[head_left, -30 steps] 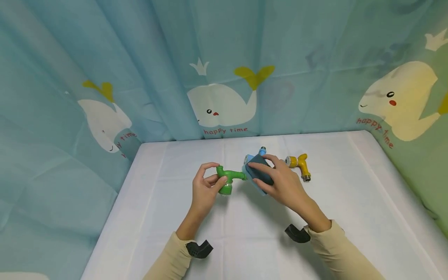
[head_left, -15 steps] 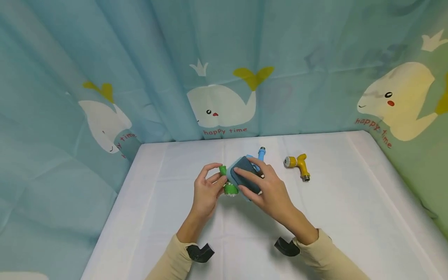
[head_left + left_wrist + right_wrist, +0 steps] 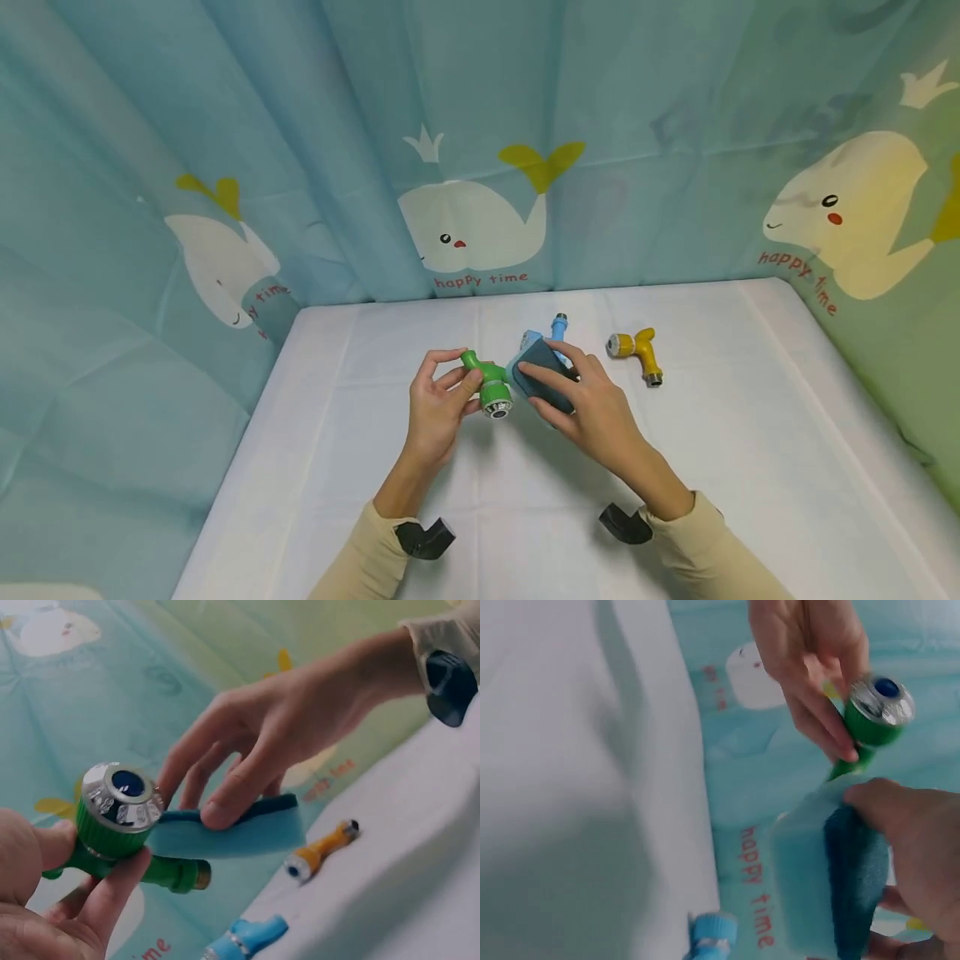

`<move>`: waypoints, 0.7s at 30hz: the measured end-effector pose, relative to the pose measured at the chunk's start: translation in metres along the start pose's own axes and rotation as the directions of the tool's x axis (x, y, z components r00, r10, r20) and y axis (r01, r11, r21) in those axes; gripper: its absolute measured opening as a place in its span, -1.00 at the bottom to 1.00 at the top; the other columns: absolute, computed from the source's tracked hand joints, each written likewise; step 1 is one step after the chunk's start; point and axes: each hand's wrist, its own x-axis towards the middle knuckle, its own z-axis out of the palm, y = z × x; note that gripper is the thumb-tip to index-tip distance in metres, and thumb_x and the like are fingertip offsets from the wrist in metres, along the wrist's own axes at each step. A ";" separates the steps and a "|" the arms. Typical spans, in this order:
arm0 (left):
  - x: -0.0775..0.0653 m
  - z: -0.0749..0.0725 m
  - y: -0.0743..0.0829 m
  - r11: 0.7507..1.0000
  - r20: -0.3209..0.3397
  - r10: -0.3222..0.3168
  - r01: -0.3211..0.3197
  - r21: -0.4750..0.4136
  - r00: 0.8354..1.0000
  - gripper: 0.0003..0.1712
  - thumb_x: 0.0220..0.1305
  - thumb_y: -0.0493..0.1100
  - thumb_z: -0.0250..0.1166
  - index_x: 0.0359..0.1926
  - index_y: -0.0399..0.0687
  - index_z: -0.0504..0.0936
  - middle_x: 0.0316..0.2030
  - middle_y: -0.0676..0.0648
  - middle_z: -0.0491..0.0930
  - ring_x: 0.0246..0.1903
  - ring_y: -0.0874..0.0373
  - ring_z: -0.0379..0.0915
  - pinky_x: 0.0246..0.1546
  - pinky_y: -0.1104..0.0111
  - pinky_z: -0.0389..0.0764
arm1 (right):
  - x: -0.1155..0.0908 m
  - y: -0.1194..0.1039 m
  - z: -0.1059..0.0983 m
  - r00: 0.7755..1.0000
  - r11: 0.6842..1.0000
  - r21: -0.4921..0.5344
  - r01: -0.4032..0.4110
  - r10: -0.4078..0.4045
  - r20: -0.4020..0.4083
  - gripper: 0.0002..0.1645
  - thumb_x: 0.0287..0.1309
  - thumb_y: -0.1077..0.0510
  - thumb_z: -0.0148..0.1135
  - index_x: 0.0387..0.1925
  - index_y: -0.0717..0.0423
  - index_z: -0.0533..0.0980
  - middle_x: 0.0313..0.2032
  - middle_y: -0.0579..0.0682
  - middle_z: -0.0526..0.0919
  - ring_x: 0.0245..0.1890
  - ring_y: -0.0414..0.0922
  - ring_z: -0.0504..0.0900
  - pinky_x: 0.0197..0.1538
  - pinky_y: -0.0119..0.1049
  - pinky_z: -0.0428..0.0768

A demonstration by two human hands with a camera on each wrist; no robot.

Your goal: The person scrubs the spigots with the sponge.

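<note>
My left hand point(image 3: 437, 407) grips a green tap point(image 3: 493, 390) above the table, thumb and fingers around its body. Its silver-rimmed knob end tilts toward the head camera. In my right hand point(image 3: 600, 412) is a light blue sponge point(image 3: 255, 836) with a dark blue scouring layer point(image 3: 855, 877), pinched between thumb and fingers. The sponge lies against or right beside the tap's spout side; the head view hides the spout end behind it. In the left wrist view the green spout point(image 3: 176, 874) shows below the sponge, with a brass-coloured end.
On the white table point(image 3: 360, 467), a blue tap point(image 3: 559, 327) lies just behind the sponge, partly hidden. A yellow tap point(image 3: 647, 357) lies farther right. A curtain point(image 3: 337, 208) with whale prints stands around the back and sides.
My right hand brought the sponge left over the green tap's spout, then drew slightly back right. The left hand has turned the tap, so its knob end now faces the head camera more.
</note>
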 end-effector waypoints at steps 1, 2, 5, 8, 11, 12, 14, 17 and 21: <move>0.000 0.000 0.000 1.000 -0.008 -0.002 0.002 0.005 1.000 -0.60 0.42 -0.44 0.24 0.21 -0.30 0.38 0.02 -0.42 0.65 -0.17 0.05 0.74 -0.27 0.30 0.77 | -0.001 0.003 0.000 1.000 1.000 -0.011 -0.005 0.005 -0.002 -0.42 0.07 0.02 0.58 0.18 -0.18 0.67 0.28 0.22 0.49 -0.05 0.13 0.59 -0.42 -0.08 0.70; 0.000 0.000 -0.001 1.000 -0.020 -0.002 0.003 0.016 1.000 -0.59 0.42 -0.43 0.26 0.22 -0.29 0.39 0.00 -0.39 0.66 -0.19 0.06 0.74 -0.28 0.29 0.77 | -0.003 0.005 0.000 1.000 1.000 -0.013 -0.013 0.013 -0.007 -0.42 0.07 0.02 0.59 0.17 -0.18 0.67 0.28 0.22 0.50 -0.06 0.12 0.60 -0.42 -0.09 0.70; 0.000 -0.001 -0.003 0.997 -0.059 0.014 -0.010 0.075 0.998 -0.56 0.42 -0.36 0.29 0.25 -0.28 0.41 -0.06 -0.31 0.70 -0.22 0.12 0.73 -0.29 0.32 0.76 | -0.005 0.005 -0.002 0.999 0.998 0.044 -0.044 0.045 -0.028 -0.40 0.05 0.06 0.60 0.18 -0.16 0.67 0.28 0.21 0.50 -0.14 0.05 0.62 -0.41 -0.12 0.68; 0.002 0.000 -0.005 0.987 -0.090 0.046 -0.031 0.159 0.995 -0.55 0.45 -0.28 0.31 0.26 -0.27 0.42 -0.14 -0.26 0.72 -0.23 0.15 0.71 -0.25 0.33 0.75 | -0.007 0.001 -0.005 0.995 0.982 0.172 -0.083 0.092 -0.044 -0.36 0.03 0.14 0.60 0.20 -0.14 0.65 0.31 0.16 0.48 -0.15 -0.03 0.62 -0.31 -0.11 0.71; 0.003 0.000 -0.008 0.978 -0.109 0.058 -0.035 0.206 0.992 -0.56 0.47 -0.22 0.29 0.26 -0.25 0.41 -0.18 -0.21 0.72 -0.26 0.16 0.70 -0.25 0.32 0.75 | -0.007 -0.008 -0.007 0.991 0.951 0.294 -0.091 0.115 -0.066 -0.35 0.03 0.21 0.58 0.22 -0.10 0.64 0.33 0.11 0.46 -0.07 -0.04 0.63 -0.16 0.00 0.73; 0.003 0.000 -0.009 0.977 -0.113 0.057 -0.032 0.211 0.992 -0.56 0.48 -0.21 0.28 0.27 -0.25 0.40 -0.19 -0.19 0.71 -0.28 0.16 0.70 -0.27 0.32 0.75 | -0.007 -0.011 -0.007 0.991 0.943 0.322 -0.082 0.111 -0.072 -0.36 0.05 0.20 0.57 0.22 -0.08 0.64 0.34 0.11 0.46 -0.06 -0.03 0.63 -0.14 0.02 0.73; 0.003 0.001 -0.011 0.978 -0.113 0.047 -0.023 0.206 0.993 -0.54 0.48 -0.20 0.29 0.28 -0.25 0.40 -0.19 -0.18 0.70 -0.31 0.15 0.70 -0.33 0.31 0.75 | -0.005 -0.017 -0.006 0.993 0.935 0.352 -0.050 0.083 -0.078 -0.39 0.11 0.16 0.55 0.23 -0.06 0.64 0.34 0.12 0.46 -0.05 -0.02 0.63 -0.15 0.00 0.73; 0.002 0.002 -0.014 0.979 -0.094 0.029 -0.009 0.204 0.995 -0.53 0.48 -0.16 0.30 0.28 -0.22 0.41 -0.16 -0.22 0.71 -0.29 0.13 0.71 -0.34 0.29 0.75 | -0.003 -0.023 -0.002 0.996 0.933 0.359 -0.013 0.042 -0.075 -0.42 0.16 0.12 0.53 0.23 -0.05 0.63 0.34 0.15 0.45 -0.09 -0.01 0.62 -0.22 -0.09 0.71; -0.001 0.002 -0.014 0.979 -0.033 0.004 0.003 0.202 0.999 -0.51 0.48 -0.18 0.29 0.32 -0.15 0.38 -0.05 -0.30 0.72 -0.14 0.08 0.74 -0.18 0.22 0.76 | -0.003 -0.023 0.002 0.995 0.939 0.344 -0.009 0.042 -0.088 -0.37 0.07 0.21 0.57 0.22 -0.02 0.64 0.32 0.18 0.46 -0.12 -0.01 0.62 -0.25 -0.09 0.71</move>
